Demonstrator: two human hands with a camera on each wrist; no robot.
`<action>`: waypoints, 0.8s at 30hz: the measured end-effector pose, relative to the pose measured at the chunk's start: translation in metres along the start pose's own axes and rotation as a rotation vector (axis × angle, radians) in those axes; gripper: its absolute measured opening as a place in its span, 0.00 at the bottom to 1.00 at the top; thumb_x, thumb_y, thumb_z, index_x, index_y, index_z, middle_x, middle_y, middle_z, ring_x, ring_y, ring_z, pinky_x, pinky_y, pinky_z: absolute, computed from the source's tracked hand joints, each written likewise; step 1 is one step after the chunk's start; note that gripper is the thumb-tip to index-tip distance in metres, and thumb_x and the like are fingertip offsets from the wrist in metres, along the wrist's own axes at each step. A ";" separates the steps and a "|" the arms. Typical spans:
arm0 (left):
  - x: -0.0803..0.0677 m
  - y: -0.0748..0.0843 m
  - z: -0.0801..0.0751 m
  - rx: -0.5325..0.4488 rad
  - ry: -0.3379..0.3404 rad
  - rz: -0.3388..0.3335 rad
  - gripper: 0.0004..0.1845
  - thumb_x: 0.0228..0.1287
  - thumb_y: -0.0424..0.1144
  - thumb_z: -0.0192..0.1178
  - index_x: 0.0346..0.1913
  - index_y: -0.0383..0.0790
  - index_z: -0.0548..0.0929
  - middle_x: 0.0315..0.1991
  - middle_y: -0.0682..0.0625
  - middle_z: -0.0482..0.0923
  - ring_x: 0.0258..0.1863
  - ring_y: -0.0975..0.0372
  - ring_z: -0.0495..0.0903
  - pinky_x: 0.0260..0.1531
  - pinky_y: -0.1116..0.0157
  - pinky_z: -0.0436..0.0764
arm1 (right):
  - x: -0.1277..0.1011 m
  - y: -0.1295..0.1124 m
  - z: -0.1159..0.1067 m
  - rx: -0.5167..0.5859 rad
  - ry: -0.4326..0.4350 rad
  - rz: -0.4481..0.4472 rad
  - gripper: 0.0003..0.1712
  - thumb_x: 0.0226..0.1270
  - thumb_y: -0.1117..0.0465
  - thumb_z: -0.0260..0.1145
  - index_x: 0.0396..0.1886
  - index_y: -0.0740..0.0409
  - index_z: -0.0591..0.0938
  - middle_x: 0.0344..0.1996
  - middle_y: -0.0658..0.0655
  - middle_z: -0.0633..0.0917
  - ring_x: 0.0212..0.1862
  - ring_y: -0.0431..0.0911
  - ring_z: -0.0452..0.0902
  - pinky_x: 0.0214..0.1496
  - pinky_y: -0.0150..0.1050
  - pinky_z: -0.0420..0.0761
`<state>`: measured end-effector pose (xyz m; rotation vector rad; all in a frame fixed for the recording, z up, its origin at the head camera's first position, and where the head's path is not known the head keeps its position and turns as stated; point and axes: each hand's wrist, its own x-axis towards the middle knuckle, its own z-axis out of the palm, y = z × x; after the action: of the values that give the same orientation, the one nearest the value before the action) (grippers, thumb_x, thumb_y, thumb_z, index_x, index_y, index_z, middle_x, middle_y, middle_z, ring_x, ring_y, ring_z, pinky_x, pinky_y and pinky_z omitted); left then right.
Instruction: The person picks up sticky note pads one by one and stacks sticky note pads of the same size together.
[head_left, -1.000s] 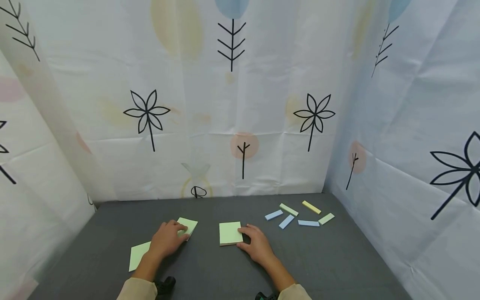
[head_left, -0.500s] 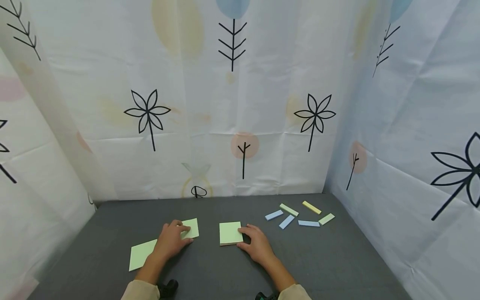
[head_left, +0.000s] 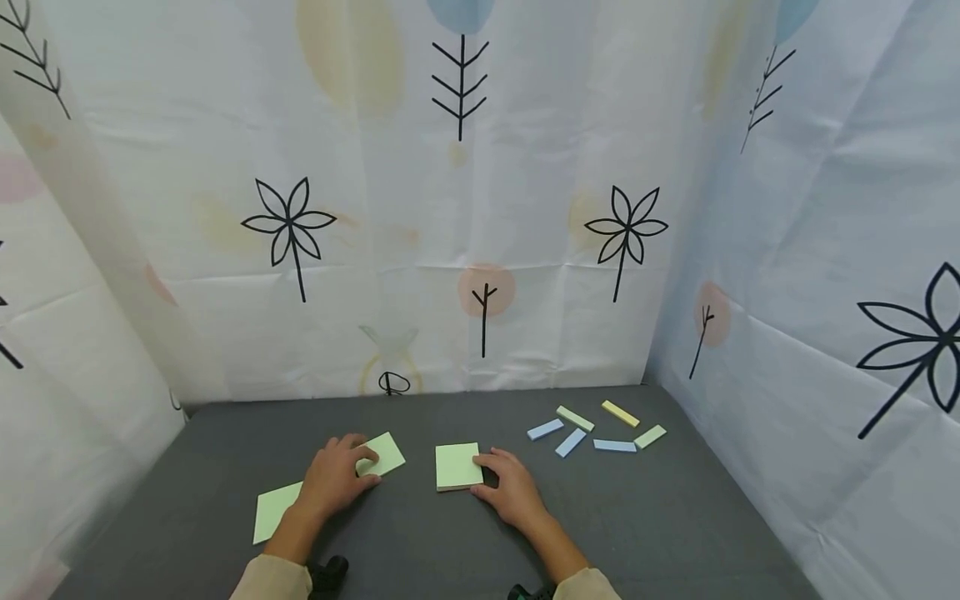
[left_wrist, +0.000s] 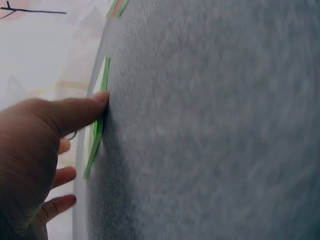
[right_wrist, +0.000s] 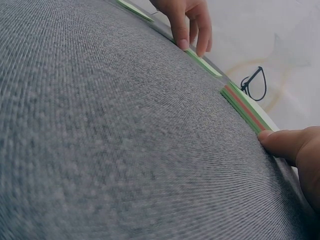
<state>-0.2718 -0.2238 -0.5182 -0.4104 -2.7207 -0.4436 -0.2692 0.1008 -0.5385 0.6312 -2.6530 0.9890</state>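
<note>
My left hand (head_left: 335, 477) pinches a thin pale green sticky note pad (head_left: 386, 454) on the dark table, turned at a slant. In the left wrist view my thumb (left_wrist: 82, 112) presses its near edge, where a second green layer sticks out at an angle. My right hand (head_left: 512, 487) holds a thicker sticky note pad (head_left: 456, 465) by its right side, thumb at the near corner. A red layer (right_wrist: 245, 107) runs between green ones in that pad's edge. Another pale green sticky note pad (head_left: 273, 510) lies at left, partly covered by my left forearm.
Several narrow paper strips lie at the back right: blue strips (head_left: 615, 446), green strips (head_left: 650, 436) and a yellow strip (head_left: 620, 413). A patterned white curtain (head_left: 405, 333) borders the grey table (head_left: 420, 550) at the back and both sides.
The sticky note pad in my left hand has turned counterclockwise, its top edge now sloping up to the right. My right hand and its pad have stayed in place.
</note>
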 end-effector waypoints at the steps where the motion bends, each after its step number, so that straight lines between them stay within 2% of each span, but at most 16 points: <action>1: 0.000 -0.002 0.000 0.000 0.004 0.016 0.15 0.48 0.47 0.75 0.40 0.49 0.87 0.52 0.43 0.78 0.50 0.45 0.75 0.45 0.43 0.72 | 0.000 0.000 0.000 0.002 0.002 -0.001 0.26 0.55 0.57 0.76 0.55 0.56 0.83 0.55 0.60 0.81 0.62 0.57 0.71 0.57 0.56 0.72; 7: 0.002 -0.008 0.002 -0.013 -0.037 0.029 0.14 0.51 0.48 0.73 0.42 0.51 0.88 0.51 0.46 0.81 0.52 0.44 0.76 0.49 0.41 0.71 | 0.000 0.000 0.001 -0.003 0.009 -0.008 0.26 0.55 0.57 0.76 0.54 0.56 0.83 0.54 0.59 0.82 0.62 0.57 0.72 0.57 0.56 0.72; 14: 0.002 -0.004 0.004 -0.019 0.028 0.057 0.11 0.50 0.47 0.73 0.37 0.49 0.88 0.45 0.46 0.81 0.45 0.45 0.76 0.45 0.43 0.73 | 0.000 0.000 0.000 -0.012 -0.001 -0.008 0.26 0.55 0.57 0.76 0.55 0.56 0.83 0.55 0.60 0.82 0.62 0.57 0.71 0.57 0.57 0.72; 17: 0.001 -0.003 0.005 -0.044 0.028 0.033 0.11 0.51 0.47 0.73 0.37 0.49 0.89 0.45 0.47 0.80 0.45 0.47 0.75 0.45 0.45 0.73 | 0.000 0.000 0.000 -0.005 -0.010 -0.004 0.26 0.54 0.57 0.76 0.54 0.56 0.83 0.55 0.61 0.81 0.62 0.57 0.71 0.57 0.57 0.72; 24: 0.003 -0.003 0.003 -0.081 -0.038 -0.021 0.12 0.55 0.48 0.71 0.40 0.49 0.89 0.46 0.49 0.79 0.45 0.51 0.73 0.45 0.48 0.73 | 0.001 0.000 0.001 0.003 -0.017 0.017 0.26 0.55 0.56 0.76 0.55 0.56 0.83 0.56 0.60 0.81 0.63 0.57 0.71 0.58 0.56 0.72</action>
<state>-0.2768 -0.2248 -0.5208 -0.4156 -2.7531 -0.5591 -0.2706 0.1002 -0.5386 0.6206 -2.6766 0.9963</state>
